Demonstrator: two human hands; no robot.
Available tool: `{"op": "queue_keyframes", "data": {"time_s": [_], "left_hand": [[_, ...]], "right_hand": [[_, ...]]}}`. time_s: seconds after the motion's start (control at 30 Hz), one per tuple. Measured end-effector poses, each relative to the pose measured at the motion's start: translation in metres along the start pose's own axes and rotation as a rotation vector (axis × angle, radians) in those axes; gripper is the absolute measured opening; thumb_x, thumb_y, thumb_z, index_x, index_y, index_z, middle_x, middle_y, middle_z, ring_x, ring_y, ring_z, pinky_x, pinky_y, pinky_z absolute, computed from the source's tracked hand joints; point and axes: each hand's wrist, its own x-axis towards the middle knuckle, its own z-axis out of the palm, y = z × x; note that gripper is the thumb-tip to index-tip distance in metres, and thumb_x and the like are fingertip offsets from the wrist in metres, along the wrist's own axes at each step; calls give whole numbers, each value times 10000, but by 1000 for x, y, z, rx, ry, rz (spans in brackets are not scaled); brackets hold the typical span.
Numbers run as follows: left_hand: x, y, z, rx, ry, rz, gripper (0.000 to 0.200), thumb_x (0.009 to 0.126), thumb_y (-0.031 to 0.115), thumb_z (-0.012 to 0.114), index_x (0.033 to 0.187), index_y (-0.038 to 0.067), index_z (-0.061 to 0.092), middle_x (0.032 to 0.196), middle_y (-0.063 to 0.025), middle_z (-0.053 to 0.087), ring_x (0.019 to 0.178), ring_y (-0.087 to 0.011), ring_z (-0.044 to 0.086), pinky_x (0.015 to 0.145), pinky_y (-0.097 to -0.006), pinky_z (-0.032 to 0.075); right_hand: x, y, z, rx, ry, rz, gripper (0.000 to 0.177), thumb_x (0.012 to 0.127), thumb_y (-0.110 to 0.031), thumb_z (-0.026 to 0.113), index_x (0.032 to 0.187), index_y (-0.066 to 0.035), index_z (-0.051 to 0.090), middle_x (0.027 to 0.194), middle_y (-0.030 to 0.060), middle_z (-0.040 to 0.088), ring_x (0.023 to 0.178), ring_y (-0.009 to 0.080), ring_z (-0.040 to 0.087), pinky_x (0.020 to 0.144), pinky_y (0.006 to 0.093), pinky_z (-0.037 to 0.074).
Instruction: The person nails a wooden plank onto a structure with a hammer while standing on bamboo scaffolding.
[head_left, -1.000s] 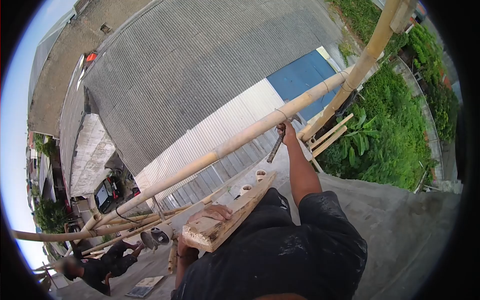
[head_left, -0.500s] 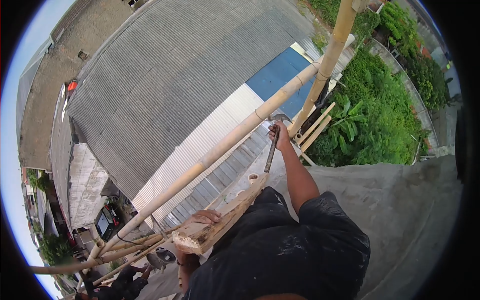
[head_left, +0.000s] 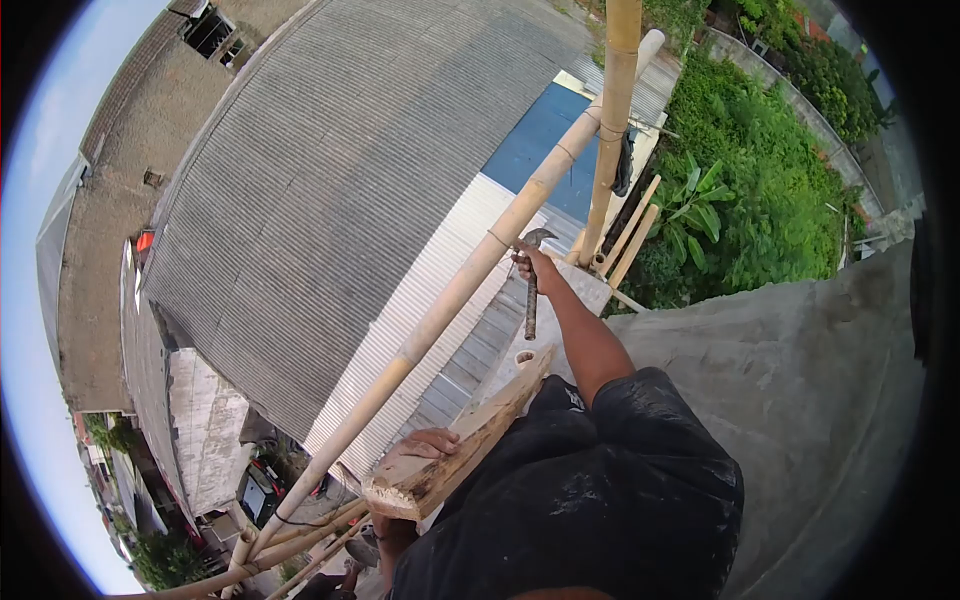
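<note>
My left hand [head_left: 428, 442] grips a thick, rough wooden plank [head_left: 470, 425] near its broken-looking end, with the fingers over its face and the forearm partly hidden behind it. The plank slants across the front of my body. Out ahead, my right hand [head_left: 528, 262] is closed around a claw hammer [head_left: 531, 310], high up near its head. The hammer's handle hangs down toward the plank's far end. Just beyond that hand runs a slanted bamboo pole [head_left: 450, 300].
An upright bamboo pole [head_left: 612, 130] is tied to the slanted one. Below lie a corrugated roof [head_left: 330, 180], a blue panel [head_left: 540, 140] and green plants [head_left: 740, 200]. A grey cement surface [head_left: 790, 400] is at my right. Another person [head_left: 335, 583] is partly visible lower down.
The view has shifted, so the poles and roofs sit differently. My right hand with the hammer appears slightly further left, and the handle hangs more upright. My left hand still holds the plank.
</note>
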Motion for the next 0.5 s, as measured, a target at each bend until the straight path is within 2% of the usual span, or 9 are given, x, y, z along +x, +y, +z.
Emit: {"op": "queue_keyframes", "data": {"time_s": [0.1, 0.17, 0.2, 0.27, 0.3, 0.37, 0.4, 0.43, 0.5], "left_hand": [[13, -5, 12, 31, 4, 26, 420, 871, 454, 660, 1044, 76, 601, 1010, -149, 619, 1076, -342, 585, 1005, -538, 416], [18, -17, 16, 196, 171, 102, 418, 873, 427, 670, 1068, 75, 556, 975, -122, 600, 1004, -317, 599, 965, -507, 452], [20, -22, 17, 192, 174, 93, 418, 873, 427, 670, 1068, 75, 556, 975, -122, 600, 1004, -317, 599, 965, -507, 452], [27, -29, 17, 137, 369, 114, 576, 806, 513, 721, 1096, 67, 500, 948, -103, 578, 947, -272, 601, 912, -457, 488], [33, -29, 19, 130, 371, 108, 576, 806, 513, 721, 1096, 67, 500, 948, -103, 578, 947, -272, 601, 912, -457, 488], [49, -30, 23, 317, 424, 223, 801, 697, 623, 763, 1160, 43, 461, 929, -99, 570, 926, -242, 602, 870, -422, 503], [52, -38, 21, 382, 427, 273, 1047, 611, 707, 763, 1296, 22, 364, 933, -92, 556, 921, -219, 592, 842, -392, 509], [57, -44, 22, 373, 420, 265, 1047, 611, 707, 763, 1296, 22, 364, 933, -92, 556, 921, -219, 592, 842, -392, 509], [69, -55, 27, 446, 512, 317, 1153, 613, 669, 788, 1394, 17, 246, 961, -86, 538, 904, -211, 576, 821, -371, 507]], "right_hand": [[-6, -6, -4, -73, 114, 0, 459, 887, -494, 649, 1012, -66, 539, 856, 65, 531, 523, 77, 401, 402, 232, 354], [-13, -7, -12, -89, 173, -48, 493, 885, -532, 629, 992, -67, 506, 841, 64, 522, 517, 73, 403, 398, 235, 351], [-18, -7, -18, -113, 224, -93, 529, 883, -570, 610, 971, -67, 474, 826, 64, 513, 510, 70, 406, 394, 239, 349], [-40, -13, -26, -146, 282, -182, 488, 917, -569, 555, 954, -92, 458, 753, 27, 466, 484, 73, 390, 393, 251, 343], [-58, -16, -28, -155, 309, -237, 467, 926, -559, 546, 945, -101, 458, 729, 16, 461, 472, 71, 383, 390, 247, 340], [-106, -33, -21, -181, 359, -257, 418, 948, -535, 527, 879, -131, 445, 608, -39, 395, 432, 64, 372, 374, 239, 324], [-125, -37, -21, -175, 334, -264, 399, 961, -515, 516, 871, -134, 439, 601, -42, 386, 429, 65, 368, 375, 239, 322], [-144, -40, -22, -168, 311, -271, 382, 974, -495, 505, 862, -137, 433, 593, -44, 378, 425, 65, 364, 375, 238, 320], [-191, -50, -6, -180, 244, -292, 366, 989, -470, 485, 866, -130, 432, 603, -43, 381, 438, 66, 364, 384, 241, 319]]}}
